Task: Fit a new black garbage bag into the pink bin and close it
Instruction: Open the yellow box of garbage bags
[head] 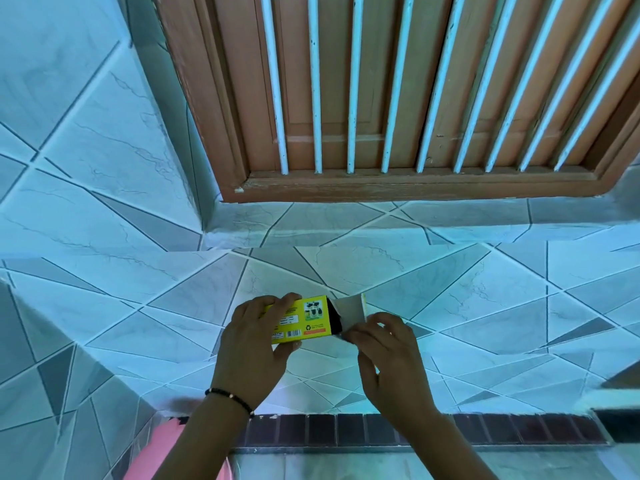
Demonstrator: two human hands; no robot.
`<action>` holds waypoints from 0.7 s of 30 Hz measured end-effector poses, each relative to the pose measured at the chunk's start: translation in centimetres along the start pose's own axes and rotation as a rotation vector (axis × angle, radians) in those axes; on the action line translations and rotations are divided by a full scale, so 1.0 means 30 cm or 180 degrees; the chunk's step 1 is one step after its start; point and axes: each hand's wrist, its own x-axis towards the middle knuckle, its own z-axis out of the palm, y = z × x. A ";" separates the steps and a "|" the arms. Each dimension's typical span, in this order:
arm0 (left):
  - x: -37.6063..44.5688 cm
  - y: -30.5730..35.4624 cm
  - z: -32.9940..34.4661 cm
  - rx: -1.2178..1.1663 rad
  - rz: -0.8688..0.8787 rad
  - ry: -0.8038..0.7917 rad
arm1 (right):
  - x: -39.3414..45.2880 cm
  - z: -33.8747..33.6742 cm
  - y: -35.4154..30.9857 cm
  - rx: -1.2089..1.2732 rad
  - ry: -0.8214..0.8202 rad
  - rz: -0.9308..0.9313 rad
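Pink bin at bottom edge, partly seen. Left hand grips yellow bag box above tiled ledge; right hand pinches open flap. Black bag roll inside: likely light, soft, slippery; pinch its exposed end.

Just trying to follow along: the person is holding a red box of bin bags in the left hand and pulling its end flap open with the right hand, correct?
Not quite: the box is yellow, not red, as the head view shows. The rest stands: the left hand holds it while the right hand pulls its end flap open.
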 end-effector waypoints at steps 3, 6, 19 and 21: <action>-0.011 0.008 0.001 0.0214 0.0174 -0.0095 | 0.003 -0.016 -0.020 0.0815 -0.0629 0.0513; -0.025 0.020 0.002 0.0297 0.0213 -0.0125 | 0.010 -0.015 -0.025 0.1238 -0.0971 0.1180; -0.057 0.032 0.007 0.0400 0.0363 -0.0033 | 0.039 -0.016 -0.055 0.1927 -0.0830 0.2003; -0.056 0.033 0.008 0.0528 0.0475 0.0066 | 0.040 -0.008 -0.049 0.1879 -0.1030 0.2074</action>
